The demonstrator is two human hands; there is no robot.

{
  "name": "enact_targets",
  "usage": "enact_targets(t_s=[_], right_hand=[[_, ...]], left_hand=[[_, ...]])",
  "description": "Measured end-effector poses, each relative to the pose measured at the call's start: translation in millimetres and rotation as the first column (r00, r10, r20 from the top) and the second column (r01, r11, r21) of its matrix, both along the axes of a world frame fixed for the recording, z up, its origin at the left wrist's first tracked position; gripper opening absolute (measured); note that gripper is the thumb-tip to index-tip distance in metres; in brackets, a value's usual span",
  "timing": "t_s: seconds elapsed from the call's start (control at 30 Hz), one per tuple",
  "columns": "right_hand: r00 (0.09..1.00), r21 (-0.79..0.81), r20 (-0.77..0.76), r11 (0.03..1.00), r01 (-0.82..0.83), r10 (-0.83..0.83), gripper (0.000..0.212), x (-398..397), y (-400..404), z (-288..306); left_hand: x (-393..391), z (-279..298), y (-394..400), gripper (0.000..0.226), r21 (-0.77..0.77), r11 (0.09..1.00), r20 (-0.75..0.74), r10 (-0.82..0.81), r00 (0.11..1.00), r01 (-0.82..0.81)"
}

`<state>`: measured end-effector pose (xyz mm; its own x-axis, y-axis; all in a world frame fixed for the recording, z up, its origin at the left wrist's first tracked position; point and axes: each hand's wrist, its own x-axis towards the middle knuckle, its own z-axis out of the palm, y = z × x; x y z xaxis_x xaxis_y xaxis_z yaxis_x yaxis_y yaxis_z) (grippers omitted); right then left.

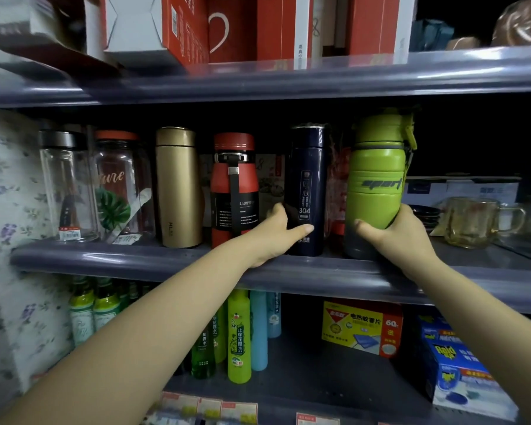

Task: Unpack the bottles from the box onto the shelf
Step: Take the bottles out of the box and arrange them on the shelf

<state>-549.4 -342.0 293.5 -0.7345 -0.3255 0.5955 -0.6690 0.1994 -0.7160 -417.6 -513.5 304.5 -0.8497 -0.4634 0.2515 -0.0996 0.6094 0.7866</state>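
Both hands are busy on the middle shelf (288,265): the left hand (284,230) is wrapped around the lower part of the navy flask (307,179), thumb across the front, and the right hand (396,230) is clamped low on the green bottle (377,173), which looks like it's sitting on the shelf or just about there, can't quite tell. Handling-wise, I'd guess the navy one is steel, stiff and a bit slick, so a full wrap near the base makes sense. The green one looks like ribbed plastic, light if empty, and the ridges give decent grip. Count on this shelf: six bottles in the front row, namely two clear glass ones (68,185) (those are the fragile ones), one gold (178,185), one red (233,191), one navy, one green. No box in view.
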Motion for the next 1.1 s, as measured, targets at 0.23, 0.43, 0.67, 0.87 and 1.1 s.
enact_targets(t_s=[0.23, 0.43, 0.67, 0.87, 1.1], right_hand=[[0.998, 0.106, 0.056, 0.994, 0.002, -0.008, 0.072, 7.6, 8.9, 8.9], [0.984, 0.036, -0.15, 0.994, 0.105, -0.099, 0.08, 31.8, 30.5, 4.8], [0.951, -0.06, -0.296, 0.995, 0.077, -0.091, 0.058, 72.9, 30.8, -17.2], [0.926, -0.087, -0.36, 0.984, -0.156, 0.115, 0.042, 136.5, 1.7, -40.2], [0.821, 0.03, -0.124, 0.829, -0.559, 0.558, 0.04, 236.7, -73.3, -110.8]], left_hand=[[17.1, 2.0, 9.1, 0.081, -0.091, 0.992, -0.064, 0.085, 0.994, -0.09], [50.3, -6.3, 15.6, 0.08, -0.147, 0.982, -0.176, 0.095, 0.98, -0.122], [109.5, -21.7, 17.6, 0.056, -0.099, 0.99, -0.278, 0.072, 0.958, -0.102], [174.3, -60.0, -0.5, 0.041, -0.028, 0.987, -0.319, 0.144, 0.937, -0.161], [293.1, -146.2, -35.5, 0.045, 0.053, 0.905, -0.2, 0.423, 0.884, -0.421]])
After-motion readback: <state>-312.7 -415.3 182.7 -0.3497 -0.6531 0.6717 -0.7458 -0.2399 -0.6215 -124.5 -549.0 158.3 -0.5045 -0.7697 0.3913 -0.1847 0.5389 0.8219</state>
